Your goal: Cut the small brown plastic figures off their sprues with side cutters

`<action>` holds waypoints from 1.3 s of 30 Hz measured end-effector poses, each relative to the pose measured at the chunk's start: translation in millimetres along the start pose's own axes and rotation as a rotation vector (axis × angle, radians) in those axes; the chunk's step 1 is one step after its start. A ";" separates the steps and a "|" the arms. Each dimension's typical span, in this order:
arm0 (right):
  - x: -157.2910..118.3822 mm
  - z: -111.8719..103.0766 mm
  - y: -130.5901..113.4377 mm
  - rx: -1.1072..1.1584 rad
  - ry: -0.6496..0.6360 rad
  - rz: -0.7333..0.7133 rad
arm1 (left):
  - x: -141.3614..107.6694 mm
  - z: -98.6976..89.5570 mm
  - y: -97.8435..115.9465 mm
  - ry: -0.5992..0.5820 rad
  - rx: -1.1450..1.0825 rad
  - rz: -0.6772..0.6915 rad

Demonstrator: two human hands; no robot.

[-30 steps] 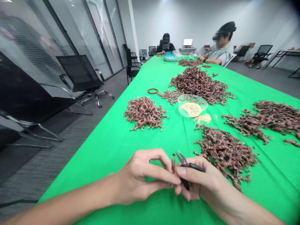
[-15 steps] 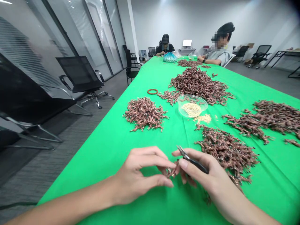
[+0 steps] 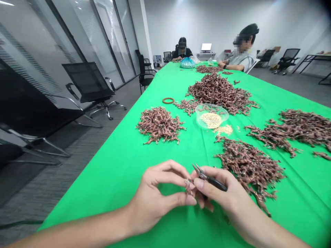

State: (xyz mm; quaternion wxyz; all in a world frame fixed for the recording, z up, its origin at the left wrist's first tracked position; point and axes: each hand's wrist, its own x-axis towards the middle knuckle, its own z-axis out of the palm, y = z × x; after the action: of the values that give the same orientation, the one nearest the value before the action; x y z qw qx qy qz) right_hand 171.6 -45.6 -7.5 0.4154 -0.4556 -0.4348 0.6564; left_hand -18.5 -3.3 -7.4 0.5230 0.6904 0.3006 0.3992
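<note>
Brown piece: small, at [image 3: 190, 188], pinched between the two hands above the green cloth [image 3: 116, 172]; its finer shape is too blurred to tell.
Left hand: [image 3: 152, 193] thumb and fingertips gripping the brown piece from its side.
Right hand: [image 3: 230, 193] curled round black-handled pliers [image 3: 216, 182]; its fingertips are close to the piece, though whether they touch it is hard to tell.
Plier tips: slightly parted, pointing up and away, above the piece and not closed on it.
Step in hand: seemingly handling or positioning the piece by finger, the tool held aside.
Next move: appears to call for a steady left pinch and, if the tips are used, clear fingertips.
Piles: similar brown pieces in a left pile [image 3: 160, 125] and a right pile [image 3: 248, 165].
Bowl: clear [image 3: 200, 124], holding pale bits [image 3: 210, 120], beyond both hands.
</note>
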 end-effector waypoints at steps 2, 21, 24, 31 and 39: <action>-0.4 -4.9 -0.7 -0.157 0.023 -0.102 | 1.1 -4.0 -2.4 0.015 -0.026 -0.028; 4.8 -30.8 8.6 -1.345 0.228 -1.114 | 3.1 -12.1 -16.0 -0.040 -0.136 -0.135; 3.7 -30.6 7.9 -1.357 0.235 -1.122 | 2.3 -12.6 -18.9 -0.054 -0.172 -0.145; 4.5 -29.9 8.2 -1.343 0.298 -1.251 | 0.1 -13.6 -18.4 -0.096 -0.285 -0.203; 1.4 -30.0 7.5 -1.378 0.293 -1.290 | 0.5 -14.3 -16.6 -0.109 -0.337 -0.195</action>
State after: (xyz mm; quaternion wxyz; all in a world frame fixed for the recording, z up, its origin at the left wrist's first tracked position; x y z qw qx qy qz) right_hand 198.9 -40.6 -21.2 0.3880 -0.3501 -0.8369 -0.1629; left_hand -30.6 8.5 -21.3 0.6828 0.5814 0.2662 0.3534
